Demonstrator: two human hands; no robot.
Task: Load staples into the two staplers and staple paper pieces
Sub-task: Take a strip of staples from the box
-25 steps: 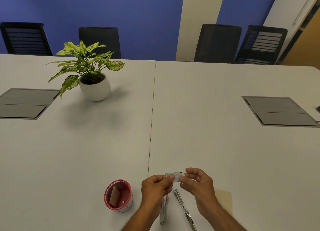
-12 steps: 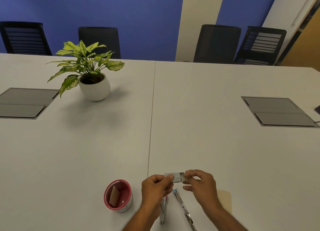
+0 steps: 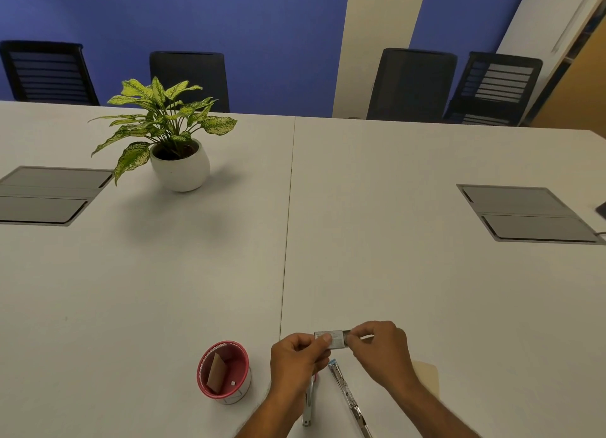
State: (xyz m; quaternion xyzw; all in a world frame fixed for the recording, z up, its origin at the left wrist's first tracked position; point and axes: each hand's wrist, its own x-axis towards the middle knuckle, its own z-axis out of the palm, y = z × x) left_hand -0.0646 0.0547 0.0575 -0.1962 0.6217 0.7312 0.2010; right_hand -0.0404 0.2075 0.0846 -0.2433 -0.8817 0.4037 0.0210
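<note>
A small grey staple box (image 3: 335, 339) is held just above the table's near edge. My left hand (image 3: 296, 360) pinches its left end and my right hand (image 3: 380, 349) pinches its right end, where an inner tray shows slightly. Two opened staplers lie under my hands: one with a red tip (image 3: 309, 401) below my left wrist, one with a blue tip (image 3: 347, 395) angled toward the bottom right. A cream paper piece (image 3: 428, 377) sits partly hidden behind my right forearm.
A red round cup (image 3: 210, 365) holding a brown card stands left of my hands. A potted plant (image 3: 180, 165) sits at the far left. Grey cable hatches (image 3: 528, 213) (image 3: 49, 194) are set into the white table. Black chairs line the far side.
My right hand has shifted slightly right along the box's end, and the inner tray shows a little more. The left hand has stayed put.
</note>
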